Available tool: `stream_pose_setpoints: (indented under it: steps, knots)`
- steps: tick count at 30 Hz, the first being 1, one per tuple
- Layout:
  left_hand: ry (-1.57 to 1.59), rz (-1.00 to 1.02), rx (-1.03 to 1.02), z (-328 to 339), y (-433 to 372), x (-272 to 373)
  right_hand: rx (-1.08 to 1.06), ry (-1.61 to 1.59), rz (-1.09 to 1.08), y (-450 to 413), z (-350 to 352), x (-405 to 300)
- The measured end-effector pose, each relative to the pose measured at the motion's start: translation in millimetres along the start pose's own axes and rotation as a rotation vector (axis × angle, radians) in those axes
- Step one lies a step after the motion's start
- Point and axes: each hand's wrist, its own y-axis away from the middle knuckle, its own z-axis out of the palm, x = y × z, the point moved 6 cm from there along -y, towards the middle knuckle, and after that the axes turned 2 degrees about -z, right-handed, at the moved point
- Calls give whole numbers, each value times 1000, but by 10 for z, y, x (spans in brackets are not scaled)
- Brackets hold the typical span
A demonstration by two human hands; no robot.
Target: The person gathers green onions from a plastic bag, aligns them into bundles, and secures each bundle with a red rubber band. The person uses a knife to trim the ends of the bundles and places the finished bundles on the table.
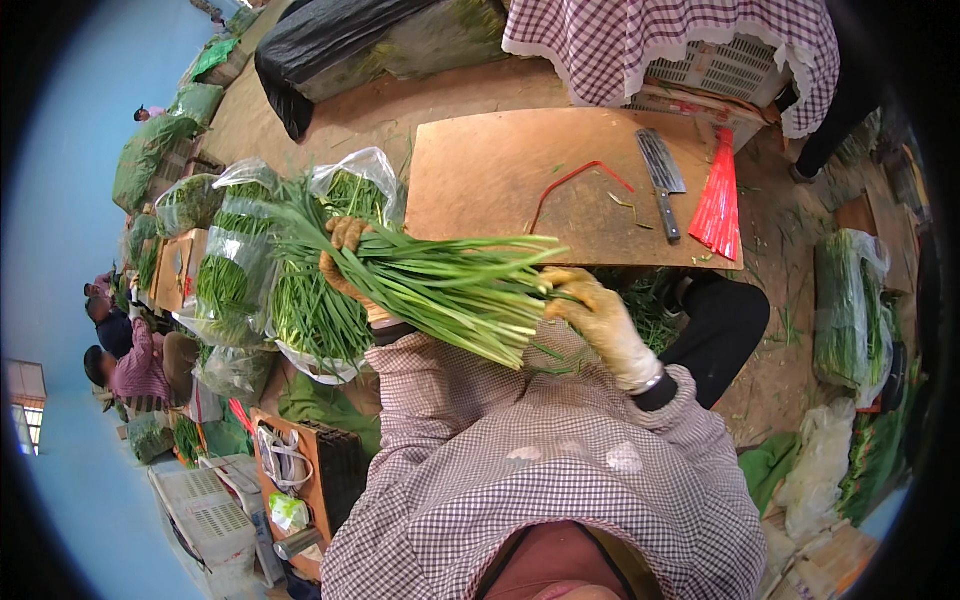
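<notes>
My left hand [349, 247], in a brown-stained glove, grips a large bunch of garlic chives [442, 277] around its leafy part. The pale stem ends point right, over my lap and the near edge of a wooden board [480, 180]. At those stem ends is my right hand [604, 322], in a yellowish glove, its bent fingers closed on a few green blades. On the board lie a cleaver [661, 176] with a dark handle, a fan of red printed ties [718, 206], a single bent red tie [570, 176] and a withered leaf scrap [628, 206].
Plastic bags of chives [319, 307] stand close on my left. A cloth-draped stack of crates [667, 45] is beyond the board. Another bagged bundle [847, 315] lies at right. Several people sit at far left, including one in a pink top [139, 360]. Leaf scraps litter the floor.
</notes>
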Motion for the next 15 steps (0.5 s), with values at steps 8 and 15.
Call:
stream_pose_setpoints:
  steps: [8,15]
  knots:
    - [-28,77,25,68,-86,159,-8,805,-165,210,-335,-393]
    - [-55,-12,21,124,-134,-183,-19,361,-294,-342,246,-445]
